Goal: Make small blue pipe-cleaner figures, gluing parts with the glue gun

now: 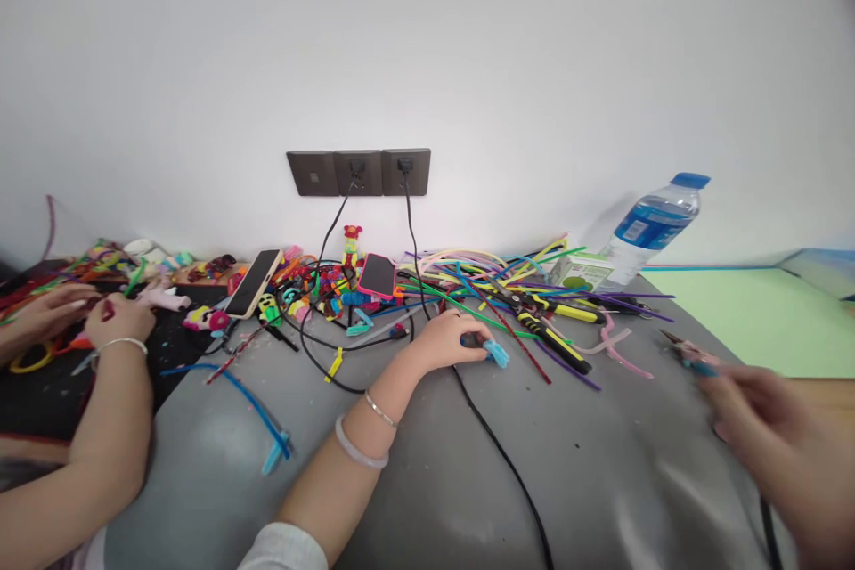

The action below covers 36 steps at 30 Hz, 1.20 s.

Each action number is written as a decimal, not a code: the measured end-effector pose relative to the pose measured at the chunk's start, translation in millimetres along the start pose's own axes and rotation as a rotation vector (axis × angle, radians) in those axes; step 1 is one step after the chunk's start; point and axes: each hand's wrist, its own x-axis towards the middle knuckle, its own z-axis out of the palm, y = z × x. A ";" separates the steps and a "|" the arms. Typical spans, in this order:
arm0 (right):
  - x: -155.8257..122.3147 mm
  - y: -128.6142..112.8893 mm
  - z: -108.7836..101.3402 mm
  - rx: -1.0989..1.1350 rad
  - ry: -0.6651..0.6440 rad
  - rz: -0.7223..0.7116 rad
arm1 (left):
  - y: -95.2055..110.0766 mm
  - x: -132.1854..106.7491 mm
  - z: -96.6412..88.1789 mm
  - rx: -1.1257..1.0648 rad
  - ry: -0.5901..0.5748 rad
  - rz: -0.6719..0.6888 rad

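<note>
In the middle of the frame, the left hand point(449, 337) closes its fingertips on a short light-blue fuzzy pipe-cleaner piece point(496, 354) that lies on the grey table point(414, 499), beside a black cable point(498, 450). At lower right, the blurred right hand point(778, 432) meets small teal-handled pliers point(688, 356); I cannot tell its grip.

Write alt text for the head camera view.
The person's left hand holds a light blue pipe cleaner piece on a grey table; the blurred right hand is at a small tool. Behind lie colourful pipe cleaners and a water bottle; a co-worker's hands are at left.
</note>
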 end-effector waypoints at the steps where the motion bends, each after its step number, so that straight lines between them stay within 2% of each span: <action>1: -1.2 -24.0 15.1 0.051 -0.111 -0.012 | -0.1 0.0 -0.1 -0.003 0.003 0.001; 4: -10.5 -70.8 62.4 0.149 -0.433 -0.077 | -1.0 -0.1 -0.9 -0.011 0.005 0.013; 5: -14.3 -77.6 76.2 0.133 -0.460 -0.094 | -1.4 -0.1 -1.2 -0.012 0.004 0.019; 7: -20.5 -82.1 97.8 0.056 -0.430 -0.150 | -2.0 0.0 -1.7 -0.011 0.000 0.032; 10: -24.5 -80.8 114.1 -0.065 -0.366 -0.232 | -2.5 0.4 -2.0 -0.006 -0.009 0.037; 22: -33.2 -94.6 116.8 -0.192 -0.257 -0.270 | -5.1 1.2 0.5 -0.062 0.031 -0.004; 28: -35.6 -99.7 119.9 -0.197 -0.200 -0.230 | -5.2 2.5 0.4 -0.056 0.040 -0.017; 36: -35.9 -99.3 119.4 -0.174 -0.197 -0.222 | -7.4 1.9 -3.2 -0.134 0.045 -0.029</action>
